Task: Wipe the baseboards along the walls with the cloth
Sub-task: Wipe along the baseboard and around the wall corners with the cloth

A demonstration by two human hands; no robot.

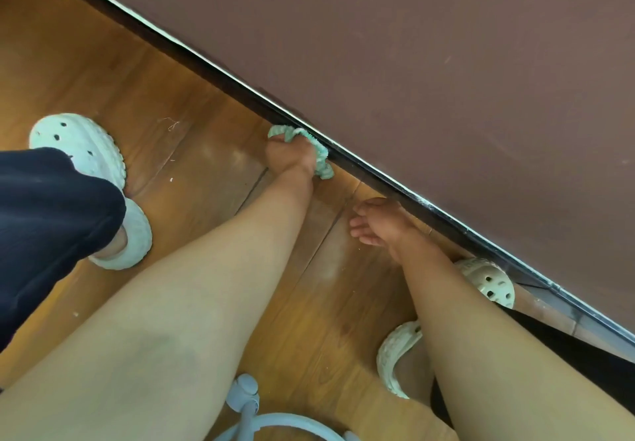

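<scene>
- Two bare arms reach down toward the foot of a brown wall (446,62), over a wooden floor (171,97).
- The left hand (290,157) is clenched around a bunched green cloth (324,169), knuckles up and arm stretched nearly straight.
- The cloth is pressed against the dark baseboard (206,69), which runs diagonally across the view; part of it sticks out on each side of the fist.
- The right hand (381,224) holds nothing. It rests with fingers spread on the floor, just beside the baseboard and nearer the body than the cloth.
- A pale perforated clog (86,152) and a dark trouser leg (51,217) are on the left; a second clog (488,282) shows behind the right forearm.
- A grey-blue ring-shaped object (275,421) sits at the bottom edge.
</scene>
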